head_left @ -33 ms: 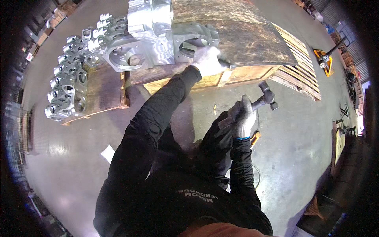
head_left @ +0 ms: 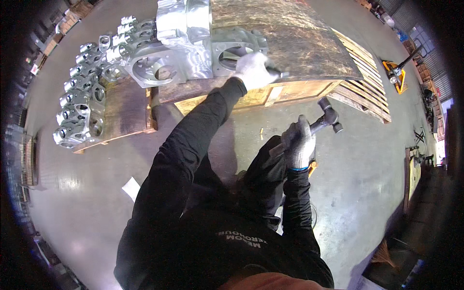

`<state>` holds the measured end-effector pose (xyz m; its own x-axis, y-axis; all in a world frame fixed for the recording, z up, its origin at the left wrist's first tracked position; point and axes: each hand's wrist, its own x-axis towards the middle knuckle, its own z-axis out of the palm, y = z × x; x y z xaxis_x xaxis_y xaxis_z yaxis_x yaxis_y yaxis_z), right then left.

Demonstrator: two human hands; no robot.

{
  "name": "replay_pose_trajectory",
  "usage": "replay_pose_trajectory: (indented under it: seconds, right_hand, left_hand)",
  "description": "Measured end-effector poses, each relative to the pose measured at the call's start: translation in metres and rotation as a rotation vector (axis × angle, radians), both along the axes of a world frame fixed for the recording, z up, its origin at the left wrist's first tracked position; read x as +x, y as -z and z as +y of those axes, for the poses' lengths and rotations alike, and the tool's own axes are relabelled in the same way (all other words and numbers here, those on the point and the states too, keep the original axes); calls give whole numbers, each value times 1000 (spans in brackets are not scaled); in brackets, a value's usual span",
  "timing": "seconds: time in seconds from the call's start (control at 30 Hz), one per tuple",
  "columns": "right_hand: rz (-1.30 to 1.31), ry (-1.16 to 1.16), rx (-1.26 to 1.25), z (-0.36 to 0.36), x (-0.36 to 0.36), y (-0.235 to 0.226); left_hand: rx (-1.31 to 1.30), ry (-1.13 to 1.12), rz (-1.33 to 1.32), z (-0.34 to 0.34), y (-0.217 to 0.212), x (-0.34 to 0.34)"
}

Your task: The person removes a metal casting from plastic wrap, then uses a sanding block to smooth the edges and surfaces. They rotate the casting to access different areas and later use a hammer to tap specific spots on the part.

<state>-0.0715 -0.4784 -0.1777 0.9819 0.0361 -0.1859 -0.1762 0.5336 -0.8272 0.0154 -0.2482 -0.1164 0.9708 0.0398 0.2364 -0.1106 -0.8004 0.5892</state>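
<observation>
My left hand (head_left: 253, 71), in a white glove, is closed round a short dark rod-shaped tool (head_left: 277, 73) with a pale end. The rod's exact kind cannot be made out. This hand is at the near edge of the wooden bench top, against a large silvery metal casting (head_left: 191, 60) with round openings; whether the rod's other end touches the casting is hidden. Lower and to the right, my right hand (head_left: 298, 145), also gloved, grips a ball-peen hammer (head_left: 329, 116) by its handle. The hammer's head is up, apart from the bench and the casting.
Several smaller silvery castings (head_left: 79, 106) stand in rows on a lower wooden platform (head_left: 125, 108) to the left. A slatted wooden pallet (head_left: 367, 72) leans beyond the bench (head_left: 309, 53). A yellow pallet jack (head_left: 398, 77) is far right; a white sheet (head_left: 131, 188) lies on the floor.
The rod in my left hand has tipped slightly, its pale end a little higher. My right hand and the hammer have shifted very slightly.
</observation>
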Motion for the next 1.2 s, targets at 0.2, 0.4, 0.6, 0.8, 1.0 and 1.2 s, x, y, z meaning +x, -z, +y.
replay_pose_trajectory:
  seconds: [0.2,0.4,0.6,0.8,1.0,1.2]
  right_hand:
    - [-150,-42,-84,-9,7,-60]
    - [-562,-87,-32,-4,13,-165]
    - [-1019,175,-703,36,29,-154]
    - [-516,-264,-528,33,32,-168]
    - [-588,-179,-516,62,32,-119]
    - [-217,-244,-268,44,23,-70]
  left_hand:
    - [-476,-98,-71,36,-28,28]
    - [-437,-59,-121,42,-16,36]
    - [-345,-82,-104,36,-19,28]
    - [-410,-119,-82,37,-18,25]
    - [-266,-84,-213,41,-6,32]
    - [-348,-16,-199,33,-3,20]
